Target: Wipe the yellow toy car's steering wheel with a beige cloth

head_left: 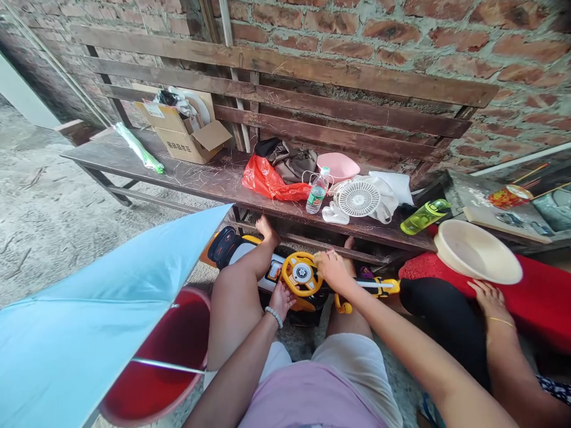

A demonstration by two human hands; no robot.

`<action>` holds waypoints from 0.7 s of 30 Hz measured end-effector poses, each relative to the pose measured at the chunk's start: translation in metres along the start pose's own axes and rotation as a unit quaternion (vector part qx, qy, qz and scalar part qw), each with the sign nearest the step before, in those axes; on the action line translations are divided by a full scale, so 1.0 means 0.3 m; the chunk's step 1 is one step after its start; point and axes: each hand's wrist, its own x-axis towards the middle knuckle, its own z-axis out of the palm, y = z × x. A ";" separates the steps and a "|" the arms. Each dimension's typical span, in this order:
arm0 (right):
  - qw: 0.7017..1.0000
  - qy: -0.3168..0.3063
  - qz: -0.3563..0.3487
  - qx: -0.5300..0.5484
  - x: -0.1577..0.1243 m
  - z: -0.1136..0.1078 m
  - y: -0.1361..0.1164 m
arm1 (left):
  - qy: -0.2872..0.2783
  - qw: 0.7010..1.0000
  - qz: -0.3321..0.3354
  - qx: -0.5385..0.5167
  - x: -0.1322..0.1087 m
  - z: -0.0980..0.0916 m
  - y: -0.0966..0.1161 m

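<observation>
The left hand [281,301] touches the near left rim of a yellow steering wheel [303,273] on a ride-on toy [243,253], while the right hand [332,268] curls at the right of the rim. At near left, a blue umbrella [147,279] partly covers a red tub [178,351]. The far wooden bench [196,185] bears a cardboard box [178,139] at left, then a red bag [270,181], a water bottle [316,196] and a white fan [359,199]. At right, another person's hand [491,300] is beside a cream basin [473,249]
</observation>
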 end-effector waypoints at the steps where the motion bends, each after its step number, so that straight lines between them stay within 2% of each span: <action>1: 1.000 0.011 0.017 -0.003 0.029 -0.032 0.000 | -0.001 1.000 0.001 0.002 0.000 -0.002 0.000; 3: 1.000 0.025 0.011 0.007 0.089 -0.092 -0.015 | -0.005 1.000 0.004 0.002 -0.001 -0.007 -0.001; 5: 0.998 0.030 -0.045 0.029 0.146 -0.132 -0.056 | -0.009 1.000 0.007 0.000 -0.002 -0.013 -0.001; 7: 0.993 0.016 -0.113 0.041 0.195 -0.142 -0.114 | -0.012 1.000 0.009 0.001 -0.003 -0.018 0.000; 9: 0.989 -0.033 -0.137 0.038 0.233 -0.126 -0.171 | -0.014 1.000 0.009 0.008 -0.005 -0.021 0.001; 11: 0.990 -0.083 -0.112 0.035 0.259 -0.101 -0.203 | -0.019 1.000 0.006 0.015 -0.008 -0.024 0.003; 13: 0.991 -0.102 -0.061 0.058 0.272 -0.078 -0.200 | -0.021 1.000 0.006 0.018 -0.008 -0.027 0.006; 17: 0.988 -0.098 0.032 0.112 0.250 -0.053 -0.126 | -0.017 1.000 0.005 0.022 0.001 -0.032 0.013; 21: 0.984 -0.093 0.090 0.121 0.177 -0.010 -0.058 | -0.010 1.000 0.004 0.026 0.018 -0.034 0.012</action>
